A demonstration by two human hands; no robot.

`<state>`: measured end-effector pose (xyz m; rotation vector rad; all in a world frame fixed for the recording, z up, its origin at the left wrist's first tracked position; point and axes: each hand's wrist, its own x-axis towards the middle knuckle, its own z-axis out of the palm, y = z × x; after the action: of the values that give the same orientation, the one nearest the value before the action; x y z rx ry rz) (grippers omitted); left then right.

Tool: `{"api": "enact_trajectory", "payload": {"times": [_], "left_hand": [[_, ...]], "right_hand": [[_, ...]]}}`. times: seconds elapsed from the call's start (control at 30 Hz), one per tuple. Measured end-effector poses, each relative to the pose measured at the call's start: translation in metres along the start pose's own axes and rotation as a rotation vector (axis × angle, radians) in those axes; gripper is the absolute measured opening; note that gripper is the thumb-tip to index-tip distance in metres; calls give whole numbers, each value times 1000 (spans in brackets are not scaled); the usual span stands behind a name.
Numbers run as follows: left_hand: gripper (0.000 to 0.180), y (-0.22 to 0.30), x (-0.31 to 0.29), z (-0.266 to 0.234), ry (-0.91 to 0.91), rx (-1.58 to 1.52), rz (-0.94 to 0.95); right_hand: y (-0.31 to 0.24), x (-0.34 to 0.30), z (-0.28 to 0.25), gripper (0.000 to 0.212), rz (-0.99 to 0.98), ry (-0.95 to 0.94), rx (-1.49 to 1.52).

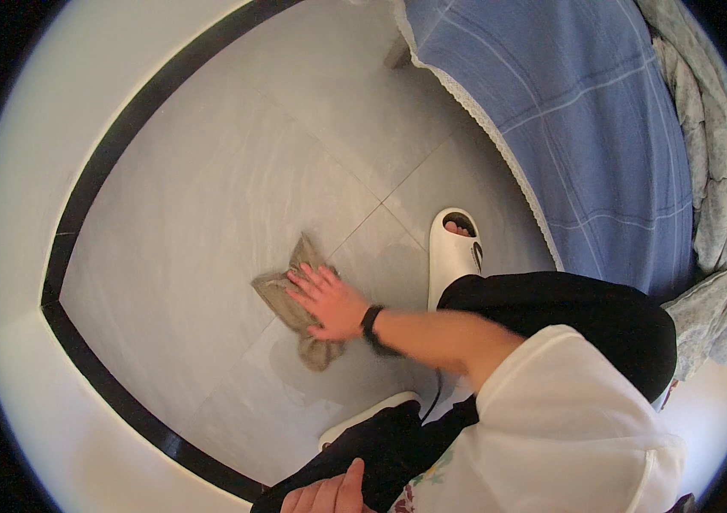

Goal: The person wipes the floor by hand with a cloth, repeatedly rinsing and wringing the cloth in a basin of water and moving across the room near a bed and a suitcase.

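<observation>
A crumpled grey-brown cloth [275, 295] lies on the grey tiled floor. My right hand [329, 303] presses on it from above, palm down, with the fingers spread towards the left. A black band circles that wrist, and the forearm comes in from the right. Part of the cloth bunches up below the palm; what lies under the hand is hidden. At the lower edge, my left hand [329, 496] rests on my black trouser leg near the knee. Its thumb stands apart from the fingers, and nothing shows in it; the picture's edge cuts it off.
A black skirting strip [115, 141] runs along the pale wall at left. To the right, a blue bedcover [568, 111] with a lace edge hangs down, beside a grey crumpled blanket [714, 162]. My white slippers [451, 256] stand on the tiles. A leg [397, 56] shows beneath the cover.
</observation>
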<state>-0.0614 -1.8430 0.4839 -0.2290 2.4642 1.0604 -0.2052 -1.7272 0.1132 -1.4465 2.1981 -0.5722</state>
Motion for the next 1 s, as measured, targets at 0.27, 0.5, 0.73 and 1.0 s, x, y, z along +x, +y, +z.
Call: {"api": "enact_trajectory", "payload": {"times": [0.27,0.5,0.73,1.0], "left_hand": [[56,13,-20,1,69,-18,-14],[57,10,-18,-1,70,14,6],[56,16,-29,2,74,16,-47],[53,25,-14,-16,205,5,-92]], "right_hand": [[126,12,-54,82,893,647,-400],[-15,19,-2,84,334,-18,-197],[113,36,-88,80,225,167,-327],[146,130,-127,90,1178,338,-31]]}}
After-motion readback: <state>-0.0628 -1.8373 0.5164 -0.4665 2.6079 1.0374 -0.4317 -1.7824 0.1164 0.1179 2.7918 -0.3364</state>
